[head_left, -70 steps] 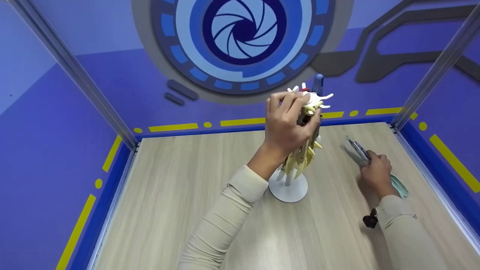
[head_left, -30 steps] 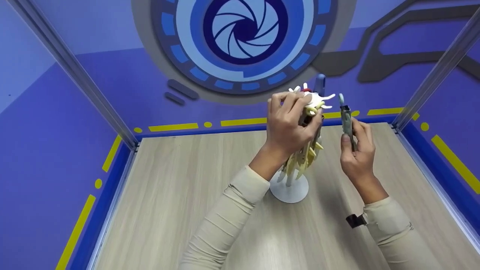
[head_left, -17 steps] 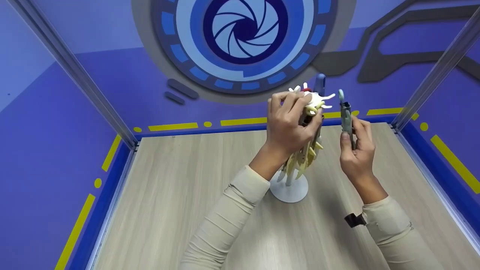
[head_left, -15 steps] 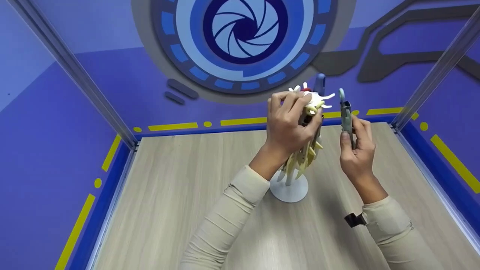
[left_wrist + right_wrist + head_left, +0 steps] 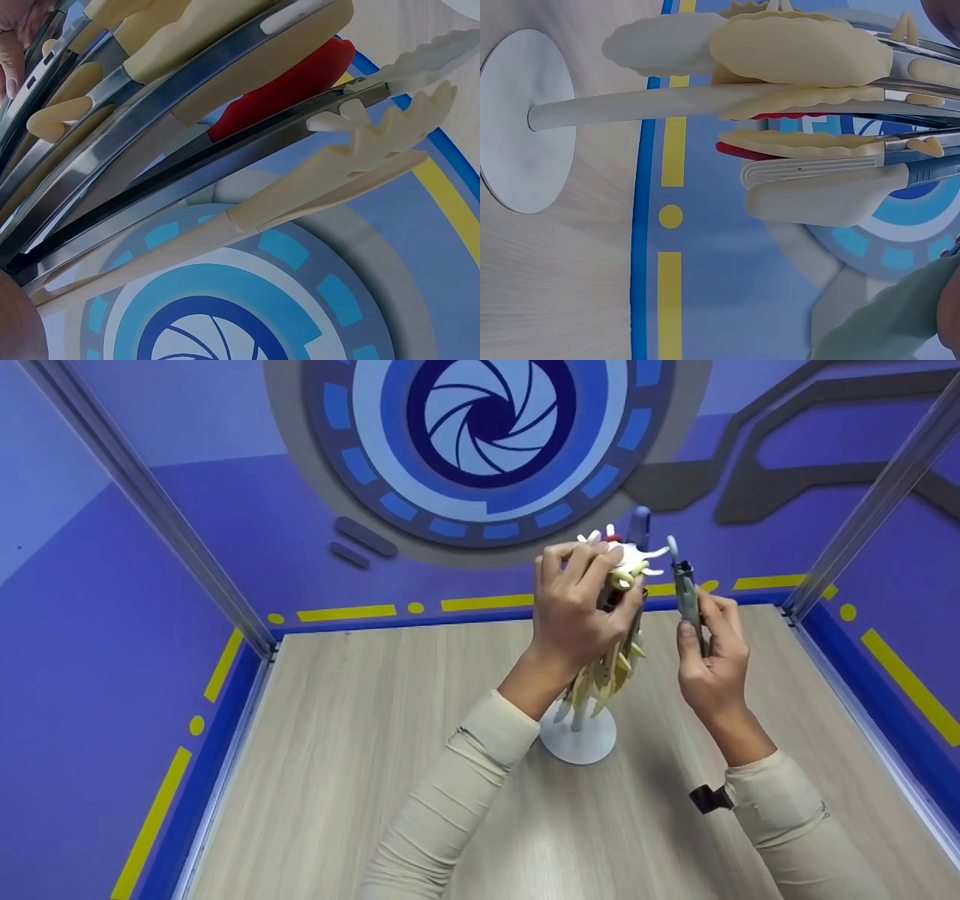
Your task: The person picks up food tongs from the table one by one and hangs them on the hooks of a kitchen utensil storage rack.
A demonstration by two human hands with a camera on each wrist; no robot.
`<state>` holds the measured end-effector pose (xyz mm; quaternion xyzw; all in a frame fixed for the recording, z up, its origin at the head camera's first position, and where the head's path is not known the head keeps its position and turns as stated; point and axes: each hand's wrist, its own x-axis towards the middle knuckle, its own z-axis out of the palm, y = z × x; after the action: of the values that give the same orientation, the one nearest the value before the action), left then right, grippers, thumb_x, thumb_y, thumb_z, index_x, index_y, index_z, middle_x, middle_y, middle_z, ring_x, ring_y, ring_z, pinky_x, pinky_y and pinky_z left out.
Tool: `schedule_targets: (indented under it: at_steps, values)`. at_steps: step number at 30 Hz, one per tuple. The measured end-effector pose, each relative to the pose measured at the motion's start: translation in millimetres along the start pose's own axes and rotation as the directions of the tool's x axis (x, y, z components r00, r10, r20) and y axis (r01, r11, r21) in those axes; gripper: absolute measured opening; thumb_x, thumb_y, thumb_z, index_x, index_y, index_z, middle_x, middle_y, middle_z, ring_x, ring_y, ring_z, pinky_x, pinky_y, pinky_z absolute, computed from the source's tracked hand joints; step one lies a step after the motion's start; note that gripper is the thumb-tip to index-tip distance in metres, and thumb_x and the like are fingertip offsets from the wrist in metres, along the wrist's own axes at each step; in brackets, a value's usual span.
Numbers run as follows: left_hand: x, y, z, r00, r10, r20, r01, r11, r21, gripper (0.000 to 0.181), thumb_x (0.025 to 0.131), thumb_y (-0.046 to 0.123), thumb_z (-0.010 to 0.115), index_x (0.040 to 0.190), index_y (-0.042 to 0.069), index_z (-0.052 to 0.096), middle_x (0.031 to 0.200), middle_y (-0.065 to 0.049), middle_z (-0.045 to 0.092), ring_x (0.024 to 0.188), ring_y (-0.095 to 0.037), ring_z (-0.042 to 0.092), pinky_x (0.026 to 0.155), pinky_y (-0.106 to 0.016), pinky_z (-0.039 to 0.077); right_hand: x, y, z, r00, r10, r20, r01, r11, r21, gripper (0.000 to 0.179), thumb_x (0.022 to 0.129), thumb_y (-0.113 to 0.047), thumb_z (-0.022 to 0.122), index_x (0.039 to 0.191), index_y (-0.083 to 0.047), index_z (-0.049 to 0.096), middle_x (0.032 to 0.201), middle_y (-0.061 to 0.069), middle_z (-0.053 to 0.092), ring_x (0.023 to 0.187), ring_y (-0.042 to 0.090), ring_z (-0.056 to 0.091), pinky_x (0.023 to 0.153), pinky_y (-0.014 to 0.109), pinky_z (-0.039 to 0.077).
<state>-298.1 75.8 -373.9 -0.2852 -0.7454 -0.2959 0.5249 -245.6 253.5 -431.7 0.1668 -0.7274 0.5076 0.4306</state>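
Note:
A white stand with a hooked top [image 5: 634, 558] carries several hanging metal tongs with cream, grey and red heads [image 5: 601, 682]. My left hand [image 5: 570, 604] grips the stand at its top, thumb below the hooks; its fingertips are partly hidden. My right hand [image 5: 716, 667] holds upright a pair of tongs with a pale green pull loop [image 5: 672, 546], pinched between thumb and fingers. That loop overlaps the tip of a right-hand hook in the head view. In the right wrist view the green tong head [image 5: 885, 322] points down, apart from the hanging cream-headed tongs [image 5: 802, 49].
The stand's round white base [image 5: 564, 744] rests on the wood-grain table [image 5: 360, 750]. Blue printed panels [image 5: 420, 585] rise behind and at both sides, with metal posts [image 5: 870, 495] at the corners. A blue loop [image 5: 640, 526] sticks up behind the hooks.
My right hand has lifted the green tongs from the table at the right to the height of the hooks, then shifted slightly left. My left hand has stayed on the stand.

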Motion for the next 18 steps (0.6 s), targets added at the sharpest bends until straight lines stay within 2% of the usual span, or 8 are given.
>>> schedule_targets:
  at_steps: [8, 12, 18]
  values:
    - [-1.1, 0.8, 0.4, 1.000, -0.002, 0.001, 0.002, 1.000, 0.000, 0.034, 0.094, 0.043, 0.064, 0.107, 0.014, 0.076, 0.107, 0.000, 0.072, 0.108, -0.021, 0.054, 0.096, -0.034, 0.043, -5.1, 31, -6, 1.000, 0.002, 0.003, -0.002, 0.999, -0.036, 0.046, 0.092, 0.010, 0.062, 0.136, -0.003, 0.065, 0.119, -0.008, 0.056, 0.090, 0.012, 0.054, 0.064, 0.014, 0.041]
    - [-1.2, 0.1, 1.1, 1.000, -0.001, -0.005, 0.001, 1.000, -0.001, 0.034, 0.094, 0.043, 0.064, 0.107, 0.014, 0.076, 0.105, 0.000, 0.072, 0.107, -0.021, 0.054, 0.096, -0.034, 0.043, -4.9, 27, -4, 1.000, -0.014, 0.008, 0.015, 0.999, -0.037, 0.044, 0.092, 0.009, 0.063, 0.135, -0.001, 0.065, 0.117, -0.001, 0.057, 0.089, 0.011, 0.053, 0.067, 0.015, 0.042]
    - [-0.3, -0.2, 1.8, 1.000, 0.004, -0.012, -0.004, 1.000, 0.005, 0.034, 0.094, 0.043, 0.065, 0.106, 0.014, 0.077, 0.104, 0.000, 0.071, 0.106, -0.021, 0.054, 0.095, -0.034, 0.043, -3.2, 5, 1, 0.999, -0.039, 0.023, 0.039, 0.999, -0.032, 0.041, 0.092, 0.013, 0.059, 0.132, 0.006, 0.064, 0.107, 0.023, 0.058, 0.089, 0.012, 0.052, 0.069, 0.014, 0.041]
